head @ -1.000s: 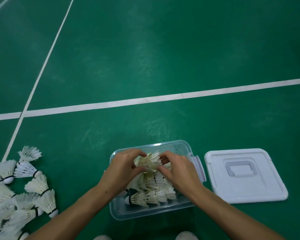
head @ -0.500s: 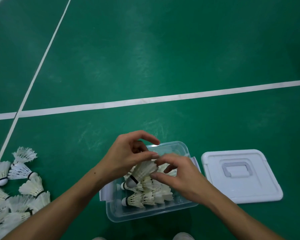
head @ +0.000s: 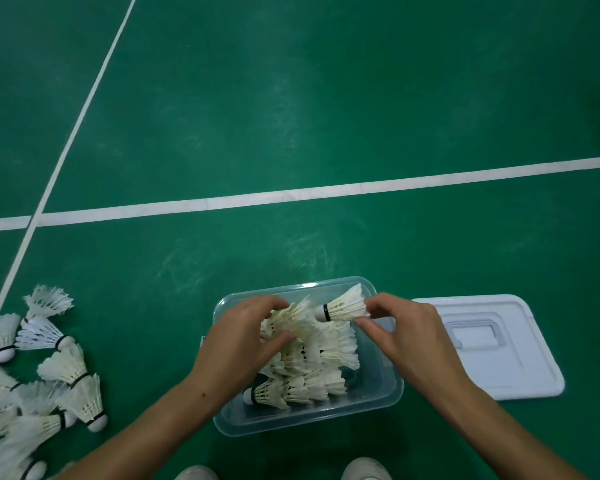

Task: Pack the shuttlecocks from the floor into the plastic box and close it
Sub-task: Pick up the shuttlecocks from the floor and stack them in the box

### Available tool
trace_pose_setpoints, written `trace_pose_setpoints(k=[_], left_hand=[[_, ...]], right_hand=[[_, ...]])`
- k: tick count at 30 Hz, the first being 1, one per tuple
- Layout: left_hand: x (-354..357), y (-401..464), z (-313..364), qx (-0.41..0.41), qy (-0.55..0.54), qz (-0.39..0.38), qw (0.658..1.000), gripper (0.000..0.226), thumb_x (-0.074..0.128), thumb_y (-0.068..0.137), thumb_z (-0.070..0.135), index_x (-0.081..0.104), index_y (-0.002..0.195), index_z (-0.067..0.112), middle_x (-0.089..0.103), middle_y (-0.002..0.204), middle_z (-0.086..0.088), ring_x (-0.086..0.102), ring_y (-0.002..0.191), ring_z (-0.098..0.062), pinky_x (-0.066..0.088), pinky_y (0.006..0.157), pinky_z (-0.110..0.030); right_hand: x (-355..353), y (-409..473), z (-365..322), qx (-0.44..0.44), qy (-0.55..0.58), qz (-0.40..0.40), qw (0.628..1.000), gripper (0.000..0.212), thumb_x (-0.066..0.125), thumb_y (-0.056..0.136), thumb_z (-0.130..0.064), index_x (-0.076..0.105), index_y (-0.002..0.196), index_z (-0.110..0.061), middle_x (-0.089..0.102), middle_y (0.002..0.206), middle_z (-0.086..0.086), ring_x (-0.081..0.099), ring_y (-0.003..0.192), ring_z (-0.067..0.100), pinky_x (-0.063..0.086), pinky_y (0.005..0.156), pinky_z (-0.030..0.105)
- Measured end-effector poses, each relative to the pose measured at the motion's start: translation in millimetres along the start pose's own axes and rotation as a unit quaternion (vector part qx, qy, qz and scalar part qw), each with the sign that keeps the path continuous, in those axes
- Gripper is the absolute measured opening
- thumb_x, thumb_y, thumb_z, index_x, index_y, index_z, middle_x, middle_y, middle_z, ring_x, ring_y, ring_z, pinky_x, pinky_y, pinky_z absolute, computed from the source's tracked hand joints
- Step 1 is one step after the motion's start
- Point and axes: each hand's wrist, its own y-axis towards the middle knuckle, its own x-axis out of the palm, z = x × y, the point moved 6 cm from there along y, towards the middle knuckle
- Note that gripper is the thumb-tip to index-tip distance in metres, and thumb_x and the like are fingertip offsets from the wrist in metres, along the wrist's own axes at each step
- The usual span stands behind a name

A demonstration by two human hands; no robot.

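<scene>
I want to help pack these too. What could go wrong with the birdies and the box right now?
1. The shuttlecocks in the plastic box are heaped up under the left hand; pressing them down might bend feathers.
2. The right hand only pinches one shuttlecock by its feather edge, so it could slip.
3. Many shuttlecocks on the floor remain; the lid may not shut over them all.

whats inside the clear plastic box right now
White shuttlecocks lie piled in the plastic box; the right hand pinches one over it and the left hand grips others. How many lie under the hands and pile cannot be seen.
</scene>
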Motion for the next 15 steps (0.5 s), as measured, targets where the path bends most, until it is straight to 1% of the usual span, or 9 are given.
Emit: trace_pose_setpoints(k=[2, 4, 6, 8, 10, 13, 15], left_hand=[[8.1, 1.4, 2.2, 0.006, 0.031, -0.011, 0.999, 0.046, 0.081, 0.088, 0.045, 0.066, 0.130, 0.036, 0.068, 0.130, 0.018, 0.062, 0.118, -0.004, 0.055, 0.101, -0.032], [15.4, 5.3, 3.2, 0.012, 0.053, -0.014, 0.998, 0.048, 0.082, 0.088, 0.039, 0.066, 0.132, 0.033, 0.068, 0.134, 0.015, 0.059, 0.126, -0.008, 0.051, 0.108, -0.033], [21.8, 10.2, 3.2, 0.013, 0.068, -0.016, 0.997, 0.047, 0.082, 0.088, 0.032, 0.067, 0.133, 0.030, 0.069, 0.133, 0.012, 0.059, 0.128, -0.011, 0.048, 0.109, -0.031], [25.9, 14.5, 3.6, 0.017, 0.077, -0.011, 0.997, 0.044, 0.083, 0.088, 0.027, 0.069, 0.130, 0.027, 0.071, 0.130, 0.010, 0.062, 0.124, -0.013, 0.050, 0.105, -0.031], [28.7, 17.8, 3.9, 0.018, 0.082, -0.002, 0.996, 0.040, 0.084, 0.087, 0.025, 0.072, 0.126, 0.025, 0.075, 0.124, 0.008, 0.066, 0.118, -0.014, 0.054, 0.100, -0.032], [34.7, 21.3, 1.9, 0.020, 0.098, 0.007, 0.995, 0.032, 0.085, 0.085, 0.025, 0.076, 0.115, 0.024, 0.079, 0.111, 0.007, 0.072, 0.101, -0.015, 0.061, 0.085, -0.035], [40.2, 22.6, 0.7, 0.024, 0.111, 0.006, 0.993, 0.023, 0.085, 0.085, 0.023, 0.076, 0.106, 0.023, 0.079, 0.099, 0.006, 0.072, 0.088, -0.018, 0.062, 0.074, -0.039]], right_hand=[[9.0, 3.3, -4.5, -0.010, -0.047, -0.006, 0.999, 0.014, 0.080, 0.091, -0.040, 0.076, 0.102, -0.030, 0.079, 0.094, -0.016, 0.074, 0.085, 0.008, 0.061, 0.073, 0.036], [19.4, 6.9, -7.5, -0.019, -0.079, -0.014, 0.997, 0.014, 0.076, 0.094, -0.040, 0.074, 0.103, -0.029, 0.080, 0.095, -0.011, 0.075, 0.086, 0.013, 0.062, 0.074, 0.039], [30.3, 11.8, -8.2, -0.018, -0.093, -0.028, 0.995, 0.014, 0.074, 0.096, -0.039, 0.072, 0.104, -0.028, 0.079, 0.093, -0.007, 0.075, 0.087, 0.017, 0.062, 0.075, 0.040], [39.9, 16.7, -8.3, -0.009, -0.095, -0.041, 0.995, 0.013, 0.074, 0.096, -0.036, 0.072, 0.103, -0.026, 0.078, 0.091, -0.004, 0.074, 0.084, 0.018, 0.063, 0.074, 0.040], [47.0, 20.2, -9.9, -0.001, -0.102, -0.055, 0.993, 0.011, 0.075, 0.096, -0.033, 0.071, 0.101, -0.023, 0.077, 0.089, -0.002, 0.073, 0.080, 0.019, 0.063, 0.075, 0.039], [54.2, 23.3, -9.7, 0.022, -0.112, -0.066, 0.991, 0.008, 0.075, 0.096, -0.028, 0.070, 0.098, -0.021, 0.075, 0.087, -0.001, 0.070, 0.078, 0.020, 0.062, 0.076, 0.036], [56.8, 26.1, -9.7, 0.038, -0.124, -0.068, 0.989, 0.008, 0.075, 0.095, -0.026, 0.071, 0.094, -0.020, 0.074, 0.085, 0.001, 0.070, 0.077, 0.022, 0.063, 0.077, 0.039]])
